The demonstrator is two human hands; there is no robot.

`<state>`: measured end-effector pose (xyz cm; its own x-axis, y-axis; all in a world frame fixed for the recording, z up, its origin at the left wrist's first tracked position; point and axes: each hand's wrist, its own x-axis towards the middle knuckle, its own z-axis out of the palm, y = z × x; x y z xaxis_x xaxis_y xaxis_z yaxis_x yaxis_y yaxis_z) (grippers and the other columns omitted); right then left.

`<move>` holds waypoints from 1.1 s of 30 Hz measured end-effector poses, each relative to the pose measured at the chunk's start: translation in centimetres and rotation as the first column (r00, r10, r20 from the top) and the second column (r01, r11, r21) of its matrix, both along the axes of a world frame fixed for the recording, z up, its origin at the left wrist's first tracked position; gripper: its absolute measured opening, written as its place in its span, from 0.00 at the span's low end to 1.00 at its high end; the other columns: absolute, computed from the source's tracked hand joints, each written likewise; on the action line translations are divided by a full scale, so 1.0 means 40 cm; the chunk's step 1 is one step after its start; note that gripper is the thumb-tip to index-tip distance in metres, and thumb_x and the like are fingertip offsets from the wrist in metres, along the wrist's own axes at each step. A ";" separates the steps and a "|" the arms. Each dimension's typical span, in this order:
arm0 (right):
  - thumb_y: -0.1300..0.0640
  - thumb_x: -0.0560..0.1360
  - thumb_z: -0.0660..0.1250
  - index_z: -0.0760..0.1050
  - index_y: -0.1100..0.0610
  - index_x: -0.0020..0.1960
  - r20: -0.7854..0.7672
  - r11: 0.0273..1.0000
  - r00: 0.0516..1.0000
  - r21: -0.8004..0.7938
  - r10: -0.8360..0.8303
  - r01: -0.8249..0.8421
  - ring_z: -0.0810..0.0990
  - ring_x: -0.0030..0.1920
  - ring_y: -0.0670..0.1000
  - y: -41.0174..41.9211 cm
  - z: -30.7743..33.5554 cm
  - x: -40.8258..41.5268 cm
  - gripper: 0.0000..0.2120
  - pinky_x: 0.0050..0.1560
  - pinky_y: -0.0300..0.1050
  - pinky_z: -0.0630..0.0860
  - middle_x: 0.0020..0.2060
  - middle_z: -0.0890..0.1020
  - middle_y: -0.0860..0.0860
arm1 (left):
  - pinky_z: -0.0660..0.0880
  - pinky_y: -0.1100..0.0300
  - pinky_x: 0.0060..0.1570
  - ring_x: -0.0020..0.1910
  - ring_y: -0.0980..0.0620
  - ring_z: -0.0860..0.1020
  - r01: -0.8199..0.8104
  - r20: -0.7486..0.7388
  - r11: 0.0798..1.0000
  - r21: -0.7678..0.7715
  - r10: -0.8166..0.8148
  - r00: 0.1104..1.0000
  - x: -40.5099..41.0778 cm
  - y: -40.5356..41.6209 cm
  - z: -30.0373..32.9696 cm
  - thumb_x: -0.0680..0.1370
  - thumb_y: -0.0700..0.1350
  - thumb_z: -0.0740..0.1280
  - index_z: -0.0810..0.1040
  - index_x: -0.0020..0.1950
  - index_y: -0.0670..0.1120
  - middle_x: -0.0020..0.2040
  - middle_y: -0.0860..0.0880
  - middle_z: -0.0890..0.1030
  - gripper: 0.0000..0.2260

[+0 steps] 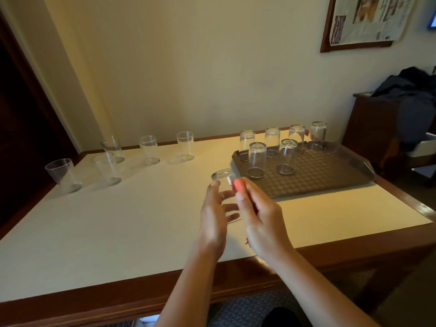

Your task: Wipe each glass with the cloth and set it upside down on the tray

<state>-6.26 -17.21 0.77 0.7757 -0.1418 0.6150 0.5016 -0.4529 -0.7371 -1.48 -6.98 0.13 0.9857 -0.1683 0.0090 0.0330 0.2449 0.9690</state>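
Observation:
My left hand point(213, 215) grips a clear glass point(223, 177) just above the table, its base pointing away from me. My right hand point(258, 213) pinches a red cloth point(238, 186) and presses it against the side of that glass. Most of the cloth is hidden inside the hand. The brown tray point(330, 175) lies just beyond and to the right, with several glasses upside down on its far half, such as one at its near left point(257, 159). Several upright glasses stand at the table's far left, one nearest the left edge point(62, 174).
The cream-topped table point(129, 220) has a wooden rim and stands against the wall. A dark wooden cabinet point(377, 128) with dark clothing piled on it stands to the right of the tray. A framed newspaper hangs on the wall above.

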 end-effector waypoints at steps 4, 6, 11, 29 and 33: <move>0.51 0.84 0.59 0.75 0.40 0.64 -0.069 0.977 0.994 0.187 -0.086 0.098 0.81 0.51 0.37 -0.047 0.029 0.035 0.12 0.47 0.32 0.76 0.49 0.82 0.38 | 0.77 0.50 0.53 0.51 0.45 0.82 0.259 0.081 0.965 -0.038 -0.256 0.963 0.001 0.026 -0.005 0.82 0.55 0.68 0.84 0.61 0.63 0.57 0.48 0.85 0.09; 0.52 0.84 0.59 0.75 0.45 0.67 -0.075 0.971 0.994 0.218 -0.081 0.095 0.81 0.49 0.38 -0.033 0.035 0.033 0.14 0.43 0.31 0.76 0.50 0.83 0.41 | 0.73 0.54 0.47 0.46 0.52 0.79 0.143 0.138 0.989 -0.035 -0.137 0.981 0.003 0.014 0.012 0.78 0.56 0.73 0.84 0.64 0.53 0.50 0.51 0.82 0.16; 0.52 0.84 0.59 0.71 0.31 0.62 -0.046 0.983 0.993 0.138 -0.113 0.118 0.76 0.32 0.39 0.012 -0.005 -0.006 0.15 0.33 0.31 0.70 0.35 0.78 0.40 | 0.78 0.44 0.56 0.55 0.45 0.82 0.014 0.125 0.999 0.041 -0.019 0.992 0.012 -0.002 0.019 0.81 0.66 0.60 0.81 0.62 0.62 0.54 0.54 0.86 0.17; 0.50 0.84 0.58 0.76 0.37 0.61 -0.111 0.961 0.989 0.251 -0.095 0.120 0.75 0.27 0.46 0.002 0.025 -0.012 0.13 0.27 0.47 0.76 0.33 0.80 0.47 | 0.74 0.53 0.47 0.47 0.46 0.77 0.063 0.180 0.998 0.024 -0.067 0.981 -0.001 0.011 0.051 0.77 0.60 0.70 0.86 0.57 0.55 0.50 0.49 0.84 0.14; 0.50 0.83 0.58 0.75 0.37 0.64 -0.162 0.961 0.980 0.233 -0.113 0.149 0.75 0.25 0.44 -0.003 0.007 -0.011 0.13 0.26 0.44 0.75 0.29 0.78 0.41 | 0.78 0.46 0.57 0.53 0.42 0.84 0.121 0.115 0.990 0.077 -0.130 0.985 -0.011 0.008 0.045 0.82 0.65 0.61 0.80 0.60 0.60 0.57 0.48 0.86 0.14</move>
<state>-6.69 -17.32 1.06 0.8188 -0.3790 0.4311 0.3291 -0.3055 -0.8935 -1.90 -6.66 1.95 0.9493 -0.2950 0.1089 -0.0575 0.1776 0.9824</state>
